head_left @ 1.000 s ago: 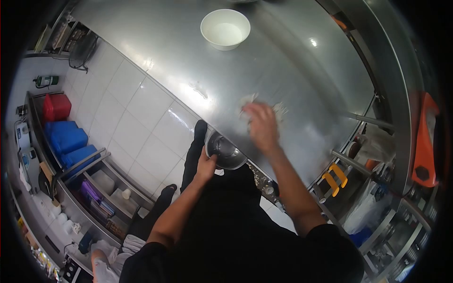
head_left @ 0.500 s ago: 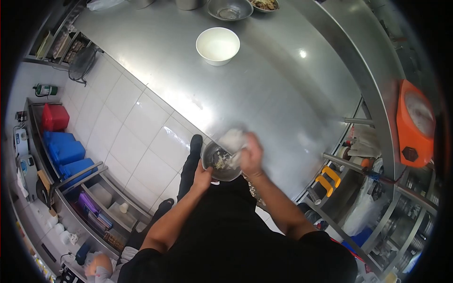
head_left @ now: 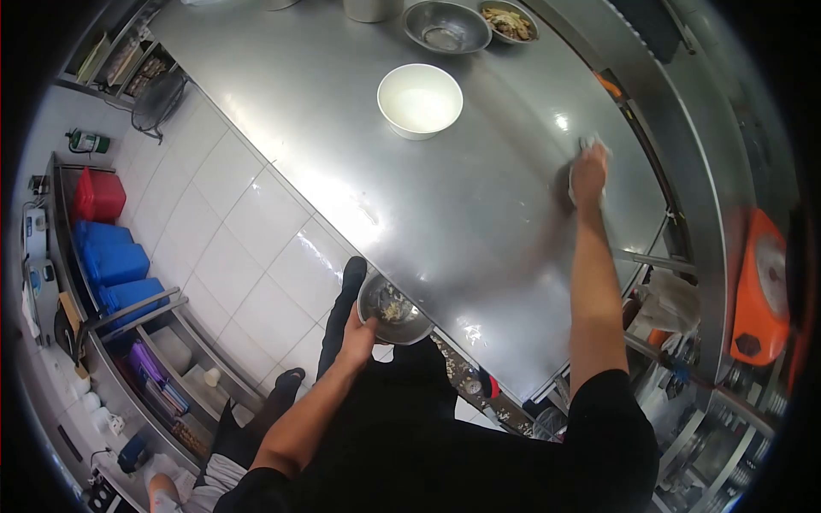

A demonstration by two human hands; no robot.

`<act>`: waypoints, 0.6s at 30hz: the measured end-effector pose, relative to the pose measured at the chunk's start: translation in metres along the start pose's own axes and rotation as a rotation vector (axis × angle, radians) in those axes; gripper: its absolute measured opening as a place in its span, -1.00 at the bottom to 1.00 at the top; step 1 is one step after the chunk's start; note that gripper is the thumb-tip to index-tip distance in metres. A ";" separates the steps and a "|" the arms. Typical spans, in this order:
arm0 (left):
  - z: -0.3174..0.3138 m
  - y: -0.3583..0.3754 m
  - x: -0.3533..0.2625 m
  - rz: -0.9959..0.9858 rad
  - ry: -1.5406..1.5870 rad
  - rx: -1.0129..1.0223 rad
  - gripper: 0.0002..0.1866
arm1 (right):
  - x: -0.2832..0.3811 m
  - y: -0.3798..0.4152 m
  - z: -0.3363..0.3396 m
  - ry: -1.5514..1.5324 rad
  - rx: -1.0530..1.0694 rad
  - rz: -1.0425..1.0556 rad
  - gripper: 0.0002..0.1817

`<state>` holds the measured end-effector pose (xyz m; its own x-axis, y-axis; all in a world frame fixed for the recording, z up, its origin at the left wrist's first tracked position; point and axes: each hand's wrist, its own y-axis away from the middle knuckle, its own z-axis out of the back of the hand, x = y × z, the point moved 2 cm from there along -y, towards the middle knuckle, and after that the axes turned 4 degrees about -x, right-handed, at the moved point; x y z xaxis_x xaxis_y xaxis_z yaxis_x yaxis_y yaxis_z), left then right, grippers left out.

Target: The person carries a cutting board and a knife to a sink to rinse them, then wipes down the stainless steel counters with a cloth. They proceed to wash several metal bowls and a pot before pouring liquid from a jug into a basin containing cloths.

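My left hand [head_left: 358, 339] grips the rim of a metal bowl [head_left: 412, 327] at the table's near edge, close to my body. Pale scraps of food [head_left: 395, 309] lie in the bottom of that bowl. My right arm is stretched out over the steel table [head_left: 505, 205], and my right hand [head_left: 588, 175] is closed on a whitish cloth [head_left: 593, 147] pressed to the surface near the far right side. A white bowl [head_left: 420, 101] stands on the table to the left of my right hand, apart from it.
A wide metal bowl [head_left: 446, 27] and a bowl of food [head_left: 510, 22] stand at the table's far end. An orange scale [head_left: 759, 291] is at the right. Blue bins [head_left: 120, 261] and a red bin [head_left: 100, 195] line the left. Another person's foot [head_left: 292, 377] is at lower left.
My right hand has moved from over the metal bowl, away and to the right across the table, with the whitish cloth. My left hand still holds the bowl.
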<state>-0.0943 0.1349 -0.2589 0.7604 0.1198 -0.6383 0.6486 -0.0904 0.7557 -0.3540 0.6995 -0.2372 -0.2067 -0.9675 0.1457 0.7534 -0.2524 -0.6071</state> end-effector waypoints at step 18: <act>0.002 0.010 -0.035 -0.044 -0.070 -0.093 -0.49 | 0.342 0.175 0.150 -0.883 0.618 0.402 -0.61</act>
<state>-0.1143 0.1281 -0.2297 0.7336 0.0516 -0.6776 0.6783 0.0056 0.7348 -0.1990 0.3217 -0.1760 0.4432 -0.5917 0.6734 0.8939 0.3483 -0.2823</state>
